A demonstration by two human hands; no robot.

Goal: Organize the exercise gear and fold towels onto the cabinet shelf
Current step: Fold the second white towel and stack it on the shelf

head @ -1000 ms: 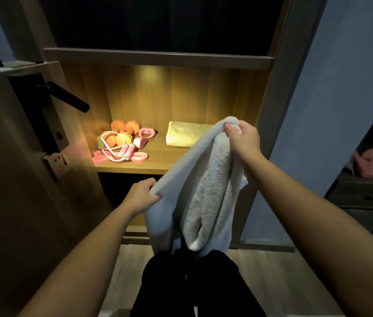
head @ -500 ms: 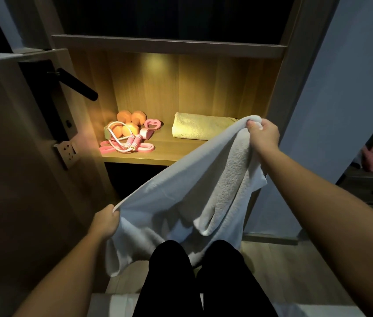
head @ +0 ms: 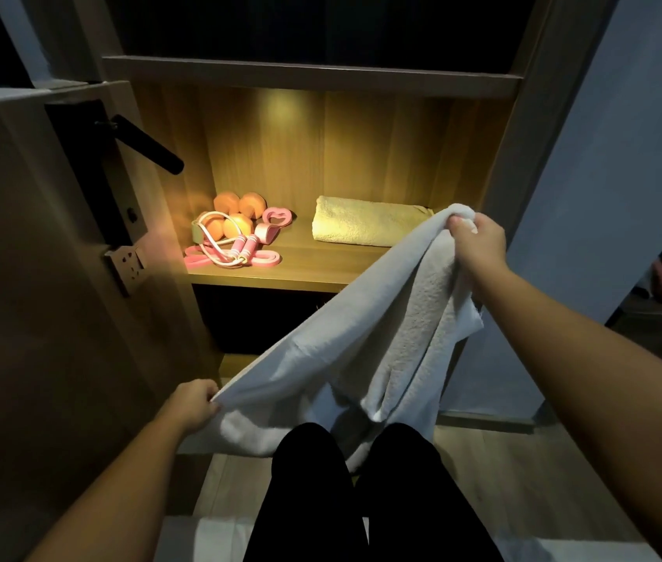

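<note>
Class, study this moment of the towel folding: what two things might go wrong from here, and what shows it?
The white towel is bunched at the right hand and pinched by one edge at the left hand, so the fold may come out crooked. Its slack hangs down by the person's legs and might drag on the floor.

A white towel [head: 321, 358] stretches unfolded diagonally across centre frame. A folded yellow towel [head: 365, 223] lies on the lit shelf [head: 313, 266]; pink-orange gear [head: 231, 233], possibly dumbbells, clusters left.

A home: lit wooden cabinet [head: 361, 156] beside door [head: 37, 277].
</note>
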